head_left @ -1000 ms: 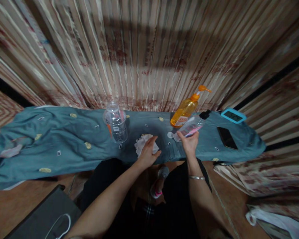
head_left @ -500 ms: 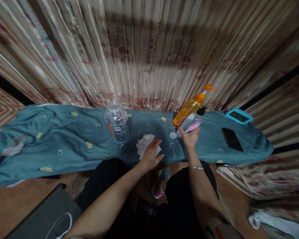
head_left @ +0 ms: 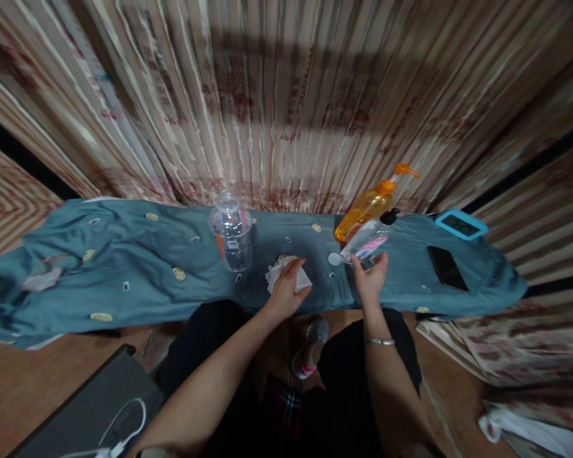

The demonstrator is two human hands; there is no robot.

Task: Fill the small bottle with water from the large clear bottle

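Observation:
My left hand (head_left: 286, 289) rests over a crumpled white tissue (head_left: 274, 272) on the cloth, its thumb apart from the outstretched fingers. Part of the tissue shows between them; the palm hides the rest. On the right, my right hand (head_left: 371, 278) has its fingers apart at the near side of a clear pump bottle (head_left: 367, 240) with a black top and a pink label. The thumb is close to the bottle's base; whether it touches I cannot tell. Right behind stands an orange pump bottle (head_left: 365, 213). A small whitish disc (head_left: 334, 259) lies left of the clear bottle.
An open clear plastic bottle (head_left: 236, 248) stands left of my left hand. At the right lie a black phone (head_left: 446, 267) and a blue-framed digital clock (head_left: 461, 224). The narrow surface wears a teal patterned cloth (head_left: 138, 267). A striped curtain (head_left: 277, 114) hangs behind.
My right hand has loosened from the clear pump bottle and drawn slightly towards me, fingers spreading. My left hand has shifted further over the tissue. The view has turned slightly.

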